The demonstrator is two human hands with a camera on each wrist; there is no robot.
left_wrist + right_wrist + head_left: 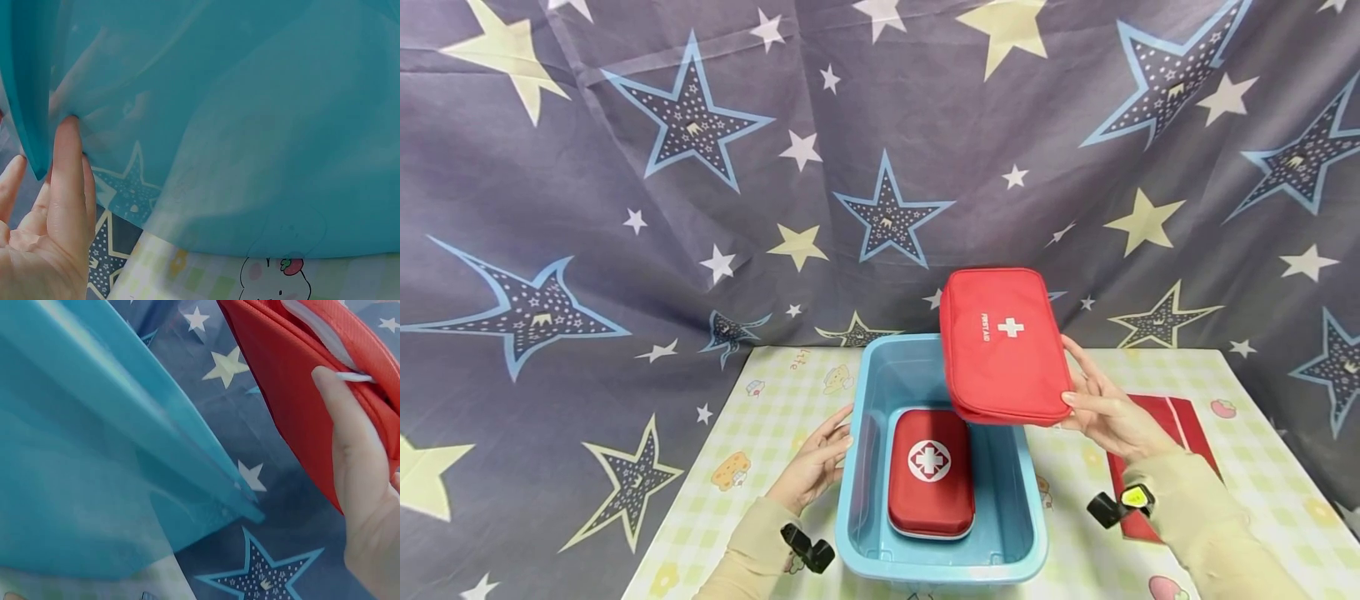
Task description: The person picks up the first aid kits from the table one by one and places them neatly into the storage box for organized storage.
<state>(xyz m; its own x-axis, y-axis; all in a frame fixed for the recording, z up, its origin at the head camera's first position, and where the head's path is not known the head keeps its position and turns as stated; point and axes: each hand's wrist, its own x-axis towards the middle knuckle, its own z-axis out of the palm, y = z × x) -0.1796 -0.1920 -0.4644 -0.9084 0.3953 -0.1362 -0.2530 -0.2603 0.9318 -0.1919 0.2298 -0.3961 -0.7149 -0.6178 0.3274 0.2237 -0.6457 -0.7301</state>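
My right hand [1105, 408] grips a red first aid bag [1000, 346] by its right edge, above the far right part of a blue plastic bin [943, 573]. The right wrist view shows the thumb on the bag's side [294, 394], beside its zipper and white pull. Inside the bin lies a red hard first aid case [931, 504] with a white cross emblem. My left hand [820, 458] touches the bin's left outer wall with fairly straight fingers. In the left wrist view those fingers [67, 181] rest against the bin's wall [250, 144], under its rim.
A flat red item [1172, 425] with a pale stripe lies right of the bin, partly hidden by my right forearm. The checked tablecloth [722, 500] covers the table. Behind the table hangs a dark curtain [880, 117] with stars.
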